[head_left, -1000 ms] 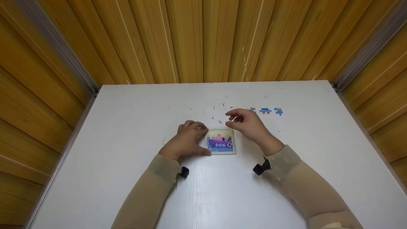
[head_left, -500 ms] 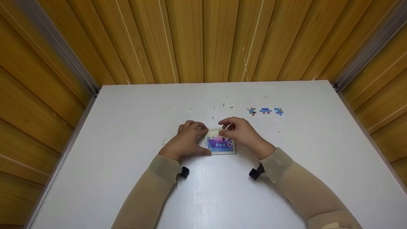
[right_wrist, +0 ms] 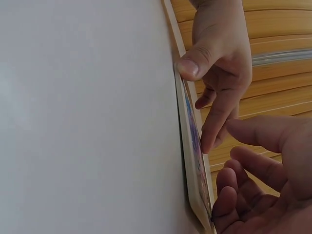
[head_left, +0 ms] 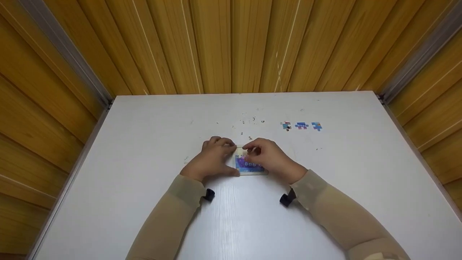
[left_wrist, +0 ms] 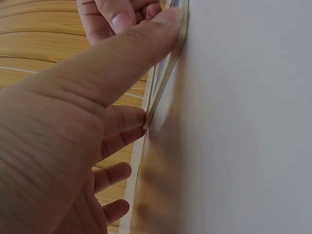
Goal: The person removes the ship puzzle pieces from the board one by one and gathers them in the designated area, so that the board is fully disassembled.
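A small square jigsaw tray (head_left: 252,174) with a pale rim lies on the white table, filled in its lower part with a purple ship picture (head_left: 249,168); a bare strip shows along its far side. My left hand (head_left: 213,159) grips the tray's left side, thumb at the near corner and index finger at the far one; the left wrist view shows the thumb (left_wrist: 141,46) on the rim. Over the tray's right half is my right hand (head_left: 272,157), bent fingers low over the picture. In the right wrist view, its thumb and fingers (right_wrist: 263,168) stand apart, with nothing visible between them.
Three loose jigsaw pieces lie in a row at the back right: a multicoloured one (head_left: 286,126), a blue one (head_left: 301,125) and another blue one (head_left: 316,126). Small dark specks dot the table (head_left: 180,115) beyond the tray. A yellow slatted wall (head_left: 231,47) rises behind.
My right hand has moved left and toward me, from beside the tray's far right corner to over the picture, uncovering the multicoloured piece. My left hand and the tray stay put.
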A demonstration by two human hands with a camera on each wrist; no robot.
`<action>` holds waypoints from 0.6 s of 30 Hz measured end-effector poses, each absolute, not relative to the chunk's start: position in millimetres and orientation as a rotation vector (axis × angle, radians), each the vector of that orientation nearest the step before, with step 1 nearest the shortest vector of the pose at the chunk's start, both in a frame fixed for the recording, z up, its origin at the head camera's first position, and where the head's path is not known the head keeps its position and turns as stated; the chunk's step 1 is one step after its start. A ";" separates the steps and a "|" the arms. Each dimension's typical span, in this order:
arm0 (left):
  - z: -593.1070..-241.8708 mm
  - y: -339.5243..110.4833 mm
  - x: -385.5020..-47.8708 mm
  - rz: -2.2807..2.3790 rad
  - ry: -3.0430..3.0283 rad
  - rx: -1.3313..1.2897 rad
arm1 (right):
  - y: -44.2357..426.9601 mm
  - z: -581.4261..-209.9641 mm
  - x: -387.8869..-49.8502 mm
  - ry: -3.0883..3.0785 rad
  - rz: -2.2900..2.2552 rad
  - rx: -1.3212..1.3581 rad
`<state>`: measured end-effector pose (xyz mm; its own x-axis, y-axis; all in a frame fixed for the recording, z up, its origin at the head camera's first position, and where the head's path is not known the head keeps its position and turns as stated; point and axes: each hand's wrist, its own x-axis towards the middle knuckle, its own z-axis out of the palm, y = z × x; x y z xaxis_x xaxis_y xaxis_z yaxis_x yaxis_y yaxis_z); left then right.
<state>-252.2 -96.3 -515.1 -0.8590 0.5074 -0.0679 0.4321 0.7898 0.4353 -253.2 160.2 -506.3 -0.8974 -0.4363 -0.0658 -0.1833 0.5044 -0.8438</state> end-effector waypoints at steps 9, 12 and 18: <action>-516.1 -97.0 -253.6 0.640 2.789 0.749 | 158.3 -510.7 -254.1 2.560 -1.248 -0.616; -516.7 -96.4 -253.7 0.635 2.792 0.750 | 157.2 -512.0 -254.1 2.593 -1.190 -0.635; -515.8 -96.3 -253.0 0.607 2.795 0.750 | 153.7 -514.5 -254.1 2.642 -1.108 -0.672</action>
